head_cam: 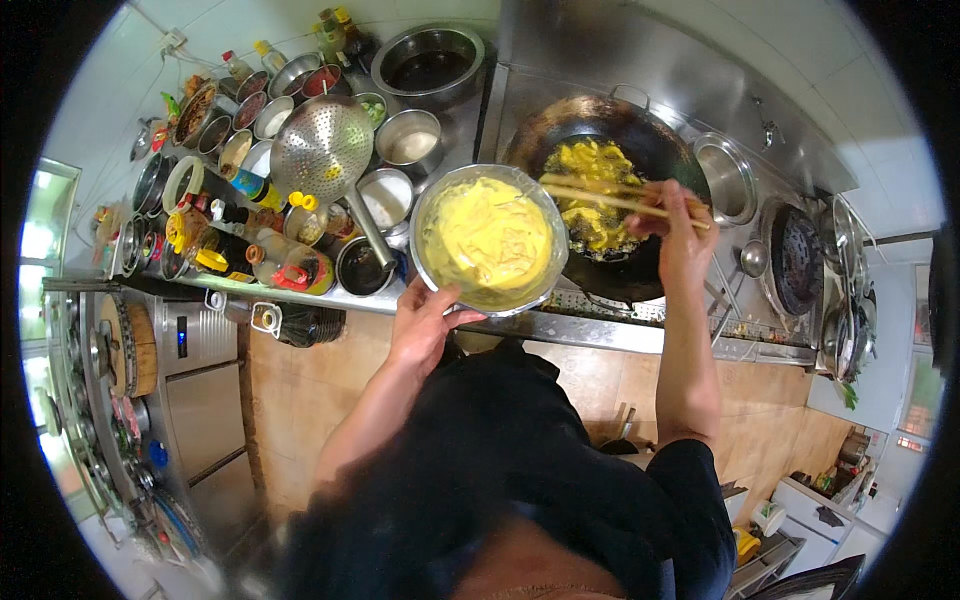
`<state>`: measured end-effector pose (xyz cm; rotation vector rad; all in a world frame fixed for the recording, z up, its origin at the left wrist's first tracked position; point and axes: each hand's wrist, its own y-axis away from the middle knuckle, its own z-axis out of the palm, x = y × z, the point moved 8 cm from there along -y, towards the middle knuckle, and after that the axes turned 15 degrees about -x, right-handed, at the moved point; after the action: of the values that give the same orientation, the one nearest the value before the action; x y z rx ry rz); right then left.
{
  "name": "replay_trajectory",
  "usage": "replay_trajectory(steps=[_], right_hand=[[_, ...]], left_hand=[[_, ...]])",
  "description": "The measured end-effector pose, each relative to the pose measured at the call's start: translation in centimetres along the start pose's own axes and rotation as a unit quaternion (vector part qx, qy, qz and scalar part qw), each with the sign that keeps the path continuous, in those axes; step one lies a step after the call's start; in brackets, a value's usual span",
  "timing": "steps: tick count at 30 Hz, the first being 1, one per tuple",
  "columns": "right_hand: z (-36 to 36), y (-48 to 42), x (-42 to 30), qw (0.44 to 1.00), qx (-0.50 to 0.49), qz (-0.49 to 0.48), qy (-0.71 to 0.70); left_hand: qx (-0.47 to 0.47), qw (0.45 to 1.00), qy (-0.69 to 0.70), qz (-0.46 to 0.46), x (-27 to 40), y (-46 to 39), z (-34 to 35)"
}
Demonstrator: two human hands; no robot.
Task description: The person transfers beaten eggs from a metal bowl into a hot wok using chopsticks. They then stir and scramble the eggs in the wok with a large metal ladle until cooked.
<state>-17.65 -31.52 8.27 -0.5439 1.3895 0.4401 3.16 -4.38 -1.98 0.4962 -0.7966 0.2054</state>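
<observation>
My left hand [421, 324] grips the near rim of a metal bowl [424, 279], thumb on the edge. Yellow batter with coated strips [491, 232] lies inside it. The bowl is held just left of a large dark wok [540, 120] on the stove. In the wok, yellow battered pieces [592, 169] sit in bubbling oil. My right hand [684, 214] holds a pair of wooden chopsticks [600, 196] above the wok. Their tips point left, near the bowl's right rim. I cannot tell whether the tips hold a piece.
A perforated metal strainer [322, 142] rests over seasoning bowls, its handle pointing towards me. Several sauce bottles [292, 266] crowd the counter's left. A wide pot of dark liquid [427, 67] stands behind. Right of the wok are a metal pot [724, 180], a ladle [754, 259] and another dark pan [796, 259].
</observation>
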Motion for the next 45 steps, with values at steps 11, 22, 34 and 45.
replay_trajectory(steps=[11,22,34,45], right_hand=[[8.2,4.0,2.9,0.993,-0.095,0.062,-0.038],[5.8,2.4,7.7,0.941,0.004,0.155,-0.301],[-3.5,-2.9,6.1,0.983,0.073,-0.002,-0.168],[-3.4,-6.5,11.6,0.986,0.045,0.018,0.159]], left_hand=[[-0.017,0.999,-0.018,0.024,1.3,0.0,1.9],[-0.033,0.999,0.005,0.021,0.9,-0.2,1.8],[0.062,0.998,0.015,-0.024,-1.2,0.9,-2.5],[0.069,0.998,0.006,-0.014,-0.7,1.5,-2.9]])
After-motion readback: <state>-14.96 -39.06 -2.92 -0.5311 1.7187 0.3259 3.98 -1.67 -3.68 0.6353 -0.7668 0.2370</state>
